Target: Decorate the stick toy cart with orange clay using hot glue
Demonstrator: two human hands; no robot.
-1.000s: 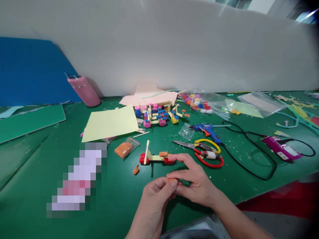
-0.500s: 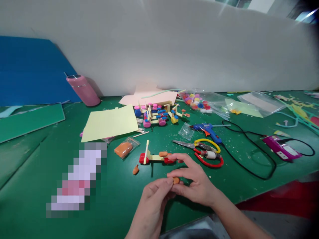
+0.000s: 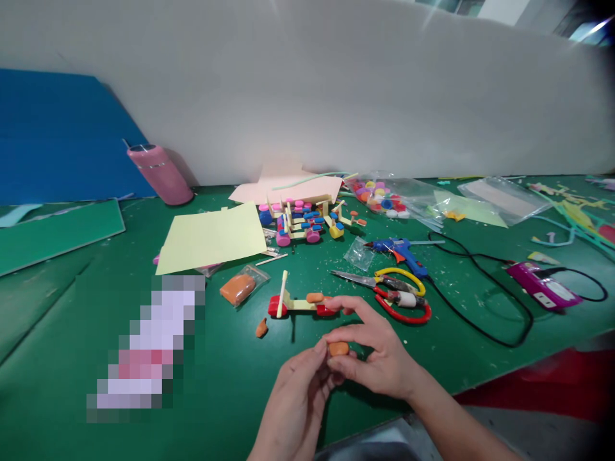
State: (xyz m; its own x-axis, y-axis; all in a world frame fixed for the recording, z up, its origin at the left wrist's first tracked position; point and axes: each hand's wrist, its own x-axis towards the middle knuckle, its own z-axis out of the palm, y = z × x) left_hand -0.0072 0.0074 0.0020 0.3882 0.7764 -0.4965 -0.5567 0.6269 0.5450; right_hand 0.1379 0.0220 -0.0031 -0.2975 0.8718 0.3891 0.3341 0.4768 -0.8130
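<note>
A small flattened orange clay piece [image 3: 339, 348] is pinched between the thumb and fingers of my right hand [image 3: 379, 352]. My left hand [image 3: 298, 384] is closed at its left side, its fingertips touching the piece. Just beyond, a small model with red wheels [image 3: 278, 306], a pale flat bar and an upright stick stands on the table; another orange clay piece [image 3: 315, 298] sits on it. My right index finger reaches beside its right wheel. A torn clay bit [image 3: 262, 328] and a bag of orange clay [image 3: 239, 288] lie to the left.
Red-and-yellow-handled scissors [image 3: 401, 294], a blue glue gun [image 3: 403, 253] and its black cord lie right. Several small models [image 3: 307, 224] stand behind, near yellow foam [image 3: 214, 238]. A pink tumbler [image 3: 161, 174] stands back left; a purple power strip [image 3: 542, 286] lies right.
My left thumb has drawn back slightly from the clay piece, and more of its orange face shows. My right hand has barely moved.
</note>
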